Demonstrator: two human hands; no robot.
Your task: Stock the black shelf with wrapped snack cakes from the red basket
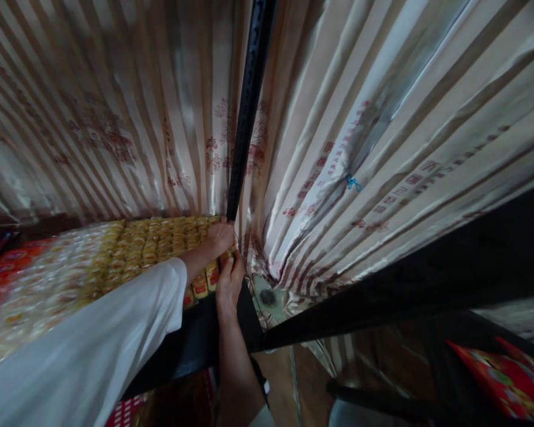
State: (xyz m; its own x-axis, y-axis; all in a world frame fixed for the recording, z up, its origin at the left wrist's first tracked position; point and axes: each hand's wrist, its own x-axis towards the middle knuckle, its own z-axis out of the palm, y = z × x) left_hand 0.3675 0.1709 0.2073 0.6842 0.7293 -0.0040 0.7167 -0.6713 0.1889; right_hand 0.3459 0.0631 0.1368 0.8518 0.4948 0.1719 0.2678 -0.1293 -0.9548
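Observation:
Rows of small yellow-wrapped packets (160, 246) fill the right part of a dark shelf (182, 338). Coming from the left in a white sleeve, my left hand (222, 234) bends down over the rows' right end, close to the black post. Its fingertips are hidden. Just below it, my right hand (229, 284) is closed around the end packet (226, 256), which is small and yellow and partly covered by the fingers. Beside the right hand, the nearest packets (200, 284) show red and yellow fronts.
Clear-wrapped packets (57, 279) and red packages (4, 273) lie farther left. A slotted black post (247, 112) rises at the corner. Pleated printed curtains (360, 148) hang behind, one with a blue tie (353, 184). A dark rail (382, 279) crosses at right, above a red bag (502, 373).

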